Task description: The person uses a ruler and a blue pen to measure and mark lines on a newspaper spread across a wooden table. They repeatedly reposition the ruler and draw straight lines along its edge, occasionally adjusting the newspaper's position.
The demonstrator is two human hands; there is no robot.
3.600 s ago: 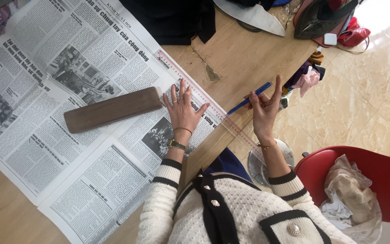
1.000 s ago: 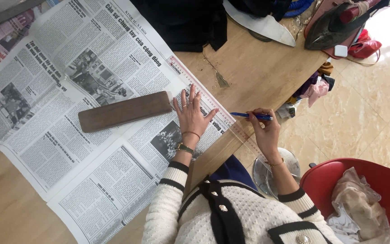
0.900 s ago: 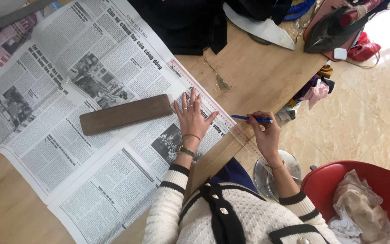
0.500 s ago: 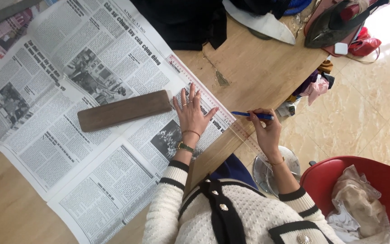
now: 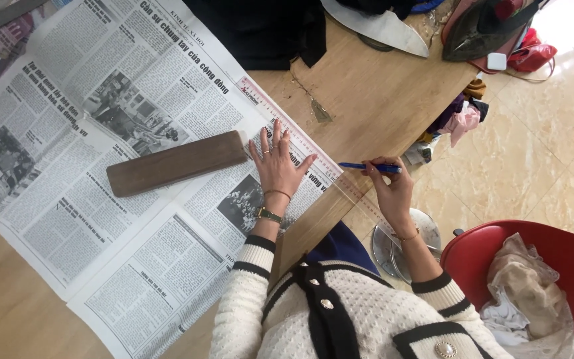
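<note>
Left hand: the left hand (image 5: pixel 278 167) is being pressed flat, fingers spread wide, on the clear ruler (image 5: pixel 300 143); nothing is being gripped.
Right hand: the right hand (image 5: pixel 390 193) is being held just off the table edge, fingers pinched narrowly around the blue pen (image 5: pixel 370 167).
Blue pen: it is being held level, its tip pointing toward the ruler's near end.
Clear ruler: it is being held down along the right edge of the newspaper (image 5: pixel 101 166).
Newspaper: it is being kept spread open over the wooden table (image 5: pixel 373 93).
Wooden block (image 5: pixel 176 163): it is lying on the newspaper, just left of the left hand.
Black fabric (image 5: pixel 260 30): it is lying beyond the newspaper's far edge.
Red chair (image 5: pixel 519 266): it is standing right of the newspaper, pale cloth piled on its seat.
</note>
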